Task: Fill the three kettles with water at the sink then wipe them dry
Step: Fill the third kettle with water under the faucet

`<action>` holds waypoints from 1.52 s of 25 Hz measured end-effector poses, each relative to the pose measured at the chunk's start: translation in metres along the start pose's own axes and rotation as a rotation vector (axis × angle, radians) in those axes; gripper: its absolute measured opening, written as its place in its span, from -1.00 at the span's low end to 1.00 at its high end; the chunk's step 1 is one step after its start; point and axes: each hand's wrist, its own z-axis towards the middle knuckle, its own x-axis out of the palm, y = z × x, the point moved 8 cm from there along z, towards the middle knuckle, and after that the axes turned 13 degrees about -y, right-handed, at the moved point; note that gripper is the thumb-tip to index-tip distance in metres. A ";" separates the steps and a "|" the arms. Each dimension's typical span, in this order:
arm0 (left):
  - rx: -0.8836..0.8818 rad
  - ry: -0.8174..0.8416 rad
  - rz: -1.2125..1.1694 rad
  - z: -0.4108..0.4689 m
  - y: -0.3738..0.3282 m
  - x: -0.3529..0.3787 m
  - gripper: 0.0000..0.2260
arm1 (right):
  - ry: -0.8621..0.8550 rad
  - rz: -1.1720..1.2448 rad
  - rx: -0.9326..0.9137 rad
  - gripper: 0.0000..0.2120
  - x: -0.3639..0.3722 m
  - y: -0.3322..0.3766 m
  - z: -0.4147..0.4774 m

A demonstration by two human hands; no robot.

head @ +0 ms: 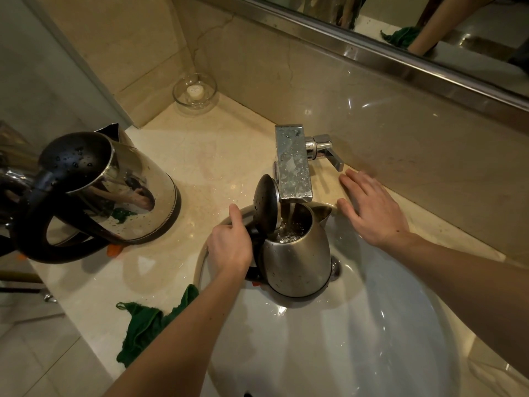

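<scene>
A steel kettle [297, 262] stands in the white sink [372, 339] under the chrome faucet [293, 164], its black lid tipped open. Water runs from the spout into it. My left hand [230, 242] grips the kettle's black handle. My right hand [372, 209] rests flat, fingers spread, on the counter just right of the faucet, near its lever [329, 151]. A second steel kettle [114, 190] with a black lid and handle stands on the counter at the left. Part of another shiny kettle [11, 179] shows at the far left edge. A green cloth [146, 325] lies at the counter's front edge.
A glass bowl [194, 91] holding a small white object sits in the back corner. The marble counter [206, 156] is wet. A mirror [429, 30] runs along the back wall. Something orange [114, 250] peeks from under the left kettle.
</scene>
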 end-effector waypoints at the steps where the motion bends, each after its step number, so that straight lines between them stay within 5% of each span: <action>1: 0.000 0.001 -0.004 0.000 0.000 0.000 -0.49 | 0.003 0.000 0.002 -0.28 0.000 0.000 0.000; 38: 0.005 0.013 -0.023 -0.002 -0.001 -0.001 -0.50 | -0.001 -0.025 -0.008 -0.36 0.001 0.000 0.001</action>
